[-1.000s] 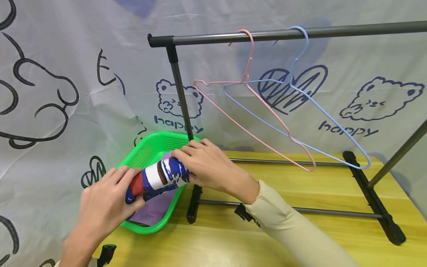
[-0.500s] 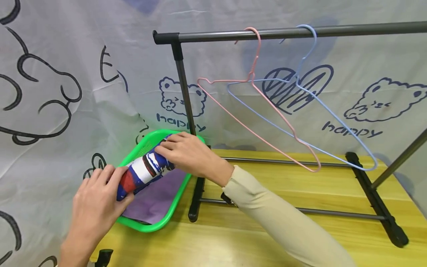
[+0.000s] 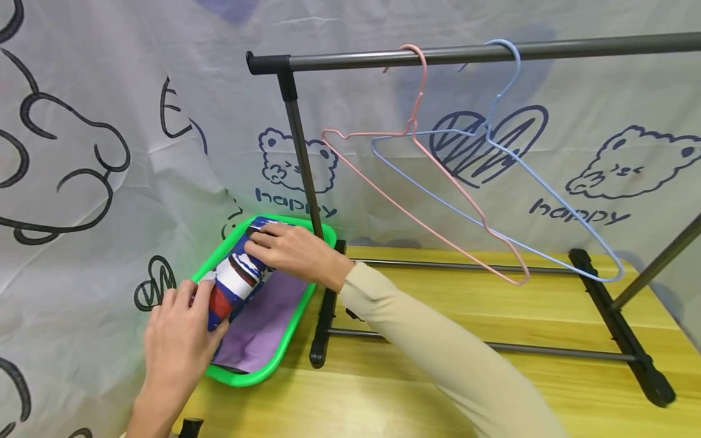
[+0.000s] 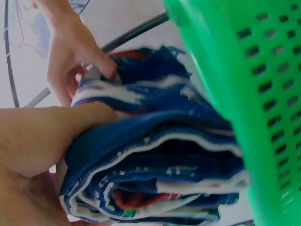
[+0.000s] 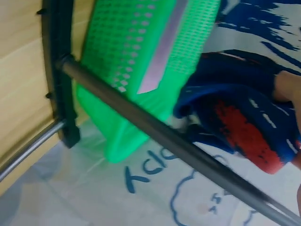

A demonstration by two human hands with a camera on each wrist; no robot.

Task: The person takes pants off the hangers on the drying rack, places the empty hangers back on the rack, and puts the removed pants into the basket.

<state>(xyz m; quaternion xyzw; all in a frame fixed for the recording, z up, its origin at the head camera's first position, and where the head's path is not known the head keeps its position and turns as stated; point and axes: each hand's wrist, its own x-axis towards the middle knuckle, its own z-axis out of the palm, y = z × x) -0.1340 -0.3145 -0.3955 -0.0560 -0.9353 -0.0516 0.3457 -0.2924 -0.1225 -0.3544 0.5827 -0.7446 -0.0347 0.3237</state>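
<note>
A rolled, folded cloth [image 3: 237, 277] in blue, white and red lies slantwise over the green basket [image 3: 290, 328]. My left hand [image 3: 177, 340] grips its near end, thumb below and fingers on top. At the far end my right hand [image 3: 298, 252] holds it with bent fingers. In the left wrist view the cloth's end [image 4: 150, 127] shows several layers rolled together, beside the basket's perforated wall [image 4: 268, 94]. The right wrist view has the cloth's other end [image 5: 235, 113] hanging loosely. Inside the basket lies purple cloth [image 3: 263, 331], partly covered by the roll and my hands.
A dark metal rack [image 3: 345, 62] stands right of the basket, its left post passing close by the basket's back corner. A pink hanger [image 3: 378, 194] and a blue hanger [image 3: 547, 188] hang from its bar. A printed curtain [image 3: 181, 225] backs the wooden table [image 3: 328, 401].
The rolled cloth has moved left and lower over the basket, and its far end has tilted up toward the back. My right hand has shifted left with it. Both hands keep their hold.
</note>
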